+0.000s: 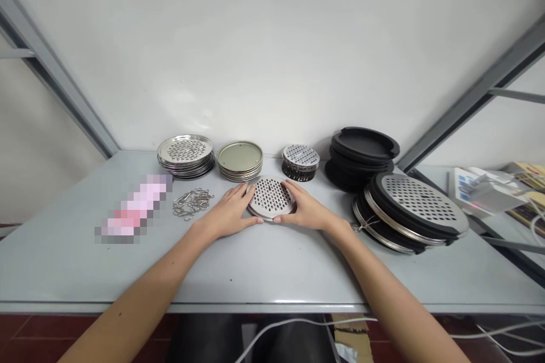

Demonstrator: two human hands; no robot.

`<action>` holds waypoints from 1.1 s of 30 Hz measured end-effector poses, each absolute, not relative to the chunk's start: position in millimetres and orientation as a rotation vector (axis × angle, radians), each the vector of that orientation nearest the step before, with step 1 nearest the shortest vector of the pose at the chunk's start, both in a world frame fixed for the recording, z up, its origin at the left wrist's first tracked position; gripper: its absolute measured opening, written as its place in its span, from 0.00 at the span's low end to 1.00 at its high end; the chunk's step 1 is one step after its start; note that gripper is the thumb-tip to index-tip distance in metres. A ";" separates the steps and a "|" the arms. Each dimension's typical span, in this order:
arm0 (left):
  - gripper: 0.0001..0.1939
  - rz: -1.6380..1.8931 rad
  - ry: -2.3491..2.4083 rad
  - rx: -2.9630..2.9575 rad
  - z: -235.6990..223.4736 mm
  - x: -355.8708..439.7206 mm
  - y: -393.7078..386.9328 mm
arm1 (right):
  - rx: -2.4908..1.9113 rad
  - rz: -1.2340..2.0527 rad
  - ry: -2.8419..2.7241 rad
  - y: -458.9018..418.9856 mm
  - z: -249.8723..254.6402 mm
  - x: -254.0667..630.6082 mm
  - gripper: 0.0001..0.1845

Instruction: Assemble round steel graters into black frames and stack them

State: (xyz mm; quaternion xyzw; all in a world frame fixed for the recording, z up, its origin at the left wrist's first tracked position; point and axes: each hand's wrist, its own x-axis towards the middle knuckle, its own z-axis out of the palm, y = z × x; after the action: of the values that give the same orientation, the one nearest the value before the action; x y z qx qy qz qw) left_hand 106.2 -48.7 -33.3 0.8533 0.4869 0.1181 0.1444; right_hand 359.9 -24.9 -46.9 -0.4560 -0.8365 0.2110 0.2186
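Grey desk (pixel 264 278) against a white wall (pixel 264 57), a holed disc (pixel 271 198) at its middle

Along the bottom of the frame, below the desk's front edge, a white cable (pixel 298 320) runs over red floor tiles (pixel 46 346) and a piece of cardboard (pixel 353 340). Two bare forearms reach up from the lower left and lower right. At the centre, the holed disc lies on the desk, held between the left hand (pixel 230 210) and the right hand (pixel 309 207). Each hand is curved around its side of the rim, thumb at the near edge and fingers towards the far one.

Left of centre is a loose heap of wire hooks (pixel 191 204); beside it, a pink item (pixel 138 207) is blurred out. At right, a tilted pile of black rings and holed metal plates (pixel 417 204) rests on the desk.

Farther back, from left to right, stand a stack of silver plates (pixel 185 150), a stack of greenish lids (pixel 239 156), a short stack of smaller holed discs (pixel 300 156) and a stack of black rings (pixel 364 144). Grey metal posts slant across the upper left (pixel 55 62) and upper right (pixel 477 82).
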 end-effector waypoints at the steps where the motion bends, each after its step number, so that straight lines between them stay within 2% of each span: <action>1: 0.45 0.352 1.399 2.470 -34.1 105.8 -48.5 | -1.276 0.586 -2.319 -25.4 -46.9 359.8 0.60; 6: 0.43 0.418 1.395 2.549 -34.6 105.1 -47.7 | -1.299 0.604 -2.334 -27.2 -42.1 361.5 0.58; 11: 0.36 0.568 1.384 2.538 -23.8 109.0 -48.5 | -1.173 0.586 -2.274 -27.9 -30.4 364.2 0.45; 15: 0.31 0.705 1.433 2.343 -17.9 108.8 -46.9 | -1.134 0.469 -2.106 -29.0 -25.0 361.3 0.39; 19: 0.27 0.807 1.415 2.228 -18.1 106.4 -43.8 | -1.065 0.392 -1.969 -28.9 -25.1 357.9 0.19; 21: 0.27 0.875 1.384 2.243 -18.4 106.4 -43.1 | -1.058 0.395 -1.938 -29.2 -24.8 357.4 0.14; 25: 0.25 1.011 1.325 2.342 -17.1 108.0 -43.9 | -1.033 0.374 -1.912 -31.7 -22.1 356.9 0.12; 28: 0.18 1.139 1.249 2.395 -15.2 108.7 -44.2 | -1.011 0.344 -1.903 -34.2 -20.0 355.7 0.10; 30: 0.14 1.201 1.200 2.369 -13.3 108.8 -43.9 | -1.029 0.340 -1.876 -34.8 -19.2 354.9 0.12; 33: 0.14 1.283 1.156 2.214 -9.3 108.6 -42.6 | -1.069 0.361 -1.814 -33.1 -18.5 354.6 0.18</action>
State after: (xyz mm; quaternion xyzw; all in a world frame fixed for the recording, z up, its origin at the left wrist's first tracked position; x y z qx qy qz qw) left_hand 108.6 -42.6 -9.3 0.7775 0.4060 0.4506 0.1663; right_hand 354.6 -33.1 -18.5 -0.4386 -0.7441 0.1481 0.4816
